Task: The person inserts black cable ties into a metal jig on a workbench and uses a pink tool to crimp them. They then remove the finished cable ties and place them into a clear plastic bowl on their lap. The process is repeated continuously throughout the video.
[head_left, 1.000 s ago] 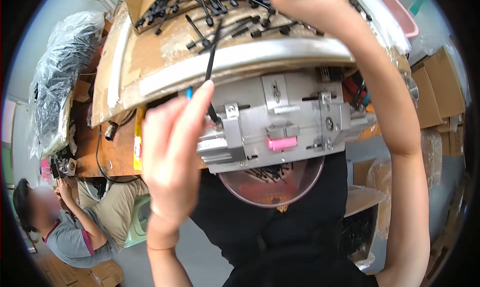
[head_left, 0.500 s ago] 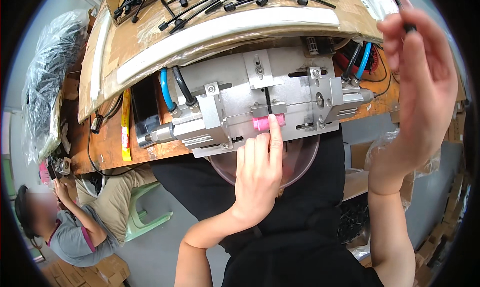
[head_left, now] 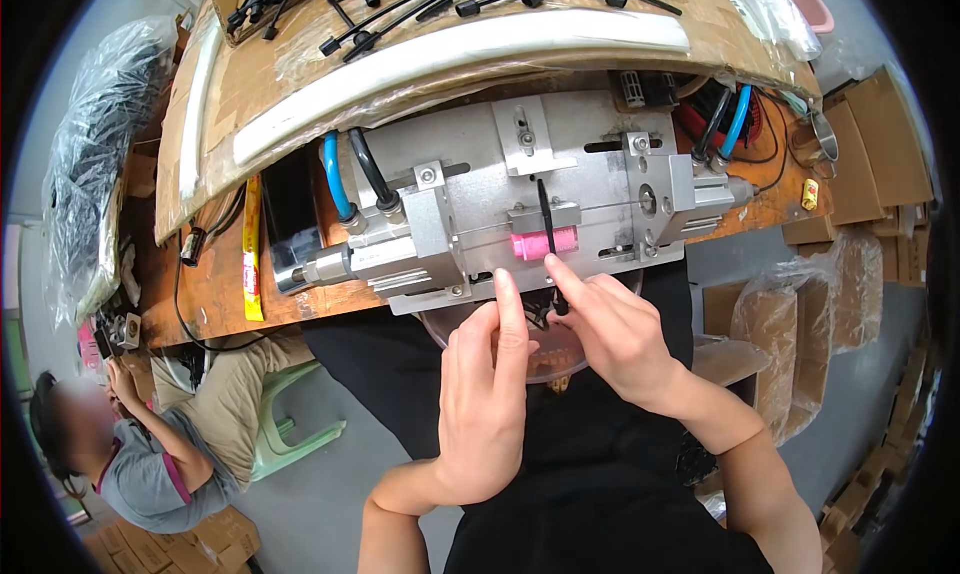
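Observation:
My right hand (head_left: 625,344) pinches a thin black rod (head_left: 547,214) near its thicker capped end. The rod lies over the pink block (head_left: 530,246) on the metal fixture (head_left: 490,199), its far tip near the middle bracket (head_left: 527,139). My left hand (head_left: 482,389) is open and holds nothing, with its index finger stretched toward the fixture's front edge, left of the rod. Below both hands a clear bowl (head_left: 437,326) is partly hidden; some black pieces show in it.
Cardboard (head_left: 290,84) behind the fixture bears several black capped rods (head_left: 400,19). Blue hoses (head_left: 332,174) and black hoses run to the side cylinders. A yellow packet (head_left: 252,259) and a dark flat panel (head_left: 292,219) lie left. A co-worker (head_left: 150,464) sits far left.
My right hand has come down from the upper right with a black rod, now laid over the pink block. My left hand has drawn back from the block, and its finger no longer touches it.

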Action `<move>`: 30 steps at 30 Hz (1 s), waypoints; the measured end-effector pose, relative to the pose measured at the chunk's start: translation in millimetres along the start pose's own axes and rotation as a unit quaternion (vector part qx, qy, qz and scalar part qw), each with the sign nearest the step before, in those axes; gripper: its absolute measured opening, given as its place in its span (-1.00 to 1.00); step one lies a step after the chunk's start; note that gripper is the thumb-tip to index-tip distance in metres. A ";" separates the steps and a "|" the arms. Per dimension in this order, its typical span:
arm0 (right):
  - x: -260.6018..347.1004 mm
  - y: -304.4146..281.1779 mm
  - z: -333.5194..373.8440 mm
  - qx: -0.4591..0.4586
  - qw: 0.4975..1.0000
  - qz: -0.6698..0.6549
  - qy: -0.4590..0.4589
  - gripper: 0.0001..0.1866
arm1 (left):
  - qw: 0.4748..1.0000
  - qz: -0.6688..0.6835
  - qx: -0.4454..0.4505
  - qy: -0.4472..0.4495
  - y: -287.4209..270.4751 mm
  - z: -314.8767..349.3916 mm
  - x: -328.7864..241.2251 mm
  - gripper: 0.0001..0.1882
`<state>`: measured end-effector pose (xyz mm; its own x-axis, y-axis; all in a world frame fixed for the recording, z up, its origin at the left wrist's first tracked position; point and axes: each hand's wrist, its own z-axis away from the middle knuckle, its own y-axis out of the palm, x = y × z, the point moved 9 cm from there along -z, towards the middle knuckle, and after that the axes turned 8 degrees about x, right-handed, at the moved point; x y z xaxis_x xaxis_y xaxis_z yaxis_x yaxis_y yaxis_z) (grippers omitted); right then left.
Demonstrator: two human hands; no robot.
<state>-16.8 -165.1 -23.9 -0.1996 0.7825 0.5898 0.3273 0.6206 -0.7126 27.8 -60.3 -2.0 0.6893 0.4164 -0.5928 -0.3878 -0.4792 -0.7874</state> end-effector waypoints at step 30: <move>1.0 -164.8 -170.4 -0.092 0.994 -0.015 -0.058 -0.81 | 0.978 -0.124 -0.111 0.127 -31.4 -18.1 -9.3 -0.35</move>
<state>86.5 -275.2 158.9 -0.3126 0.7710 0.5548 0.4816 0.6321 -0.6071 44.6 -63.1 31.3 0.8864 0.3489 -0.3041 -0.0660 -0.5551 -0.8292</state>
